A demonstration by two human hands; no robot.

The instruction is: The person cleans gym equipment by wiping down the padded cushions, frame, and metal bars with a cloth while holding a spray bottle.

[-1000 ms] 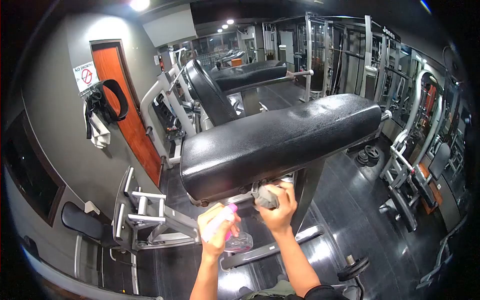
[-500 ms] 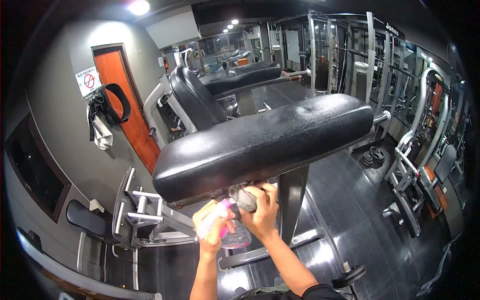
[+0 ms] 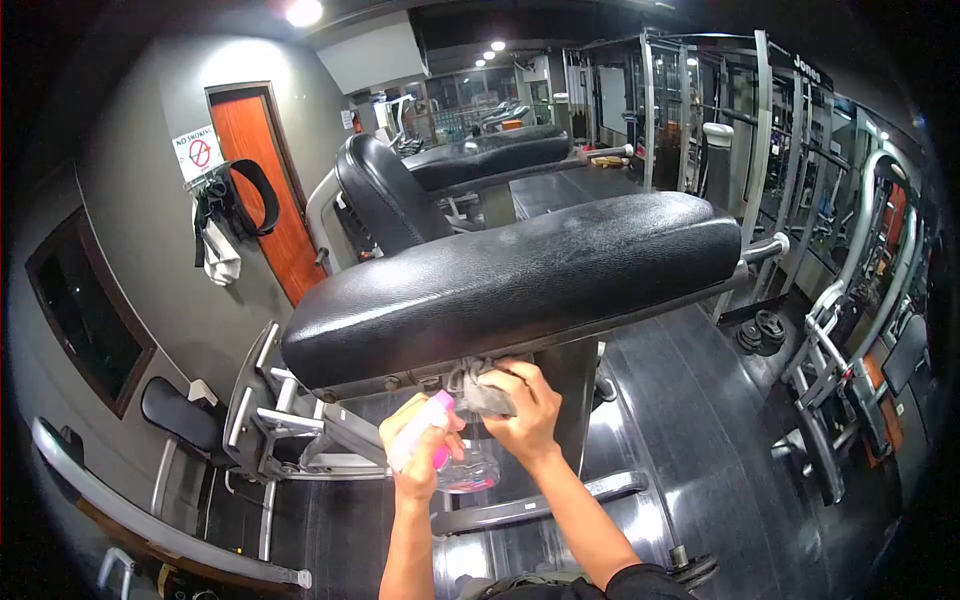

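Observation:
My left hand (image 3: 418,440) is closed around the neck of a clear spray bottle (image 3: 470,472) with a pink and white trigger head. Its nozzle points toward the grey cloth (image 3: 484,390), which is bunched up in my right hand (image 3: 525,410). Both hands are close together below the lower edge of a long black padded cushion (image 3: 520,270). The cloth is up against or very near the cushion's underside frame; exact contact is hard to see. My right fingertips curl over the top of the cloth.
A black backrest (image 3: 385,195) stands behind the cushion. Weight plates (image 3: 762,332) lie on the floor at right, near a cable machine (image 3: 845,350). A grey metal base bar (image 3: 545,508) crosses the floor below my hands. Leg-type machines stand at left, by an orange-brown door (image 3: 262,190).
The view has shifted a little, so the room's background sits further right. My right hand and the cloth have turned slightly under the cushion; the left still holds the bottle.

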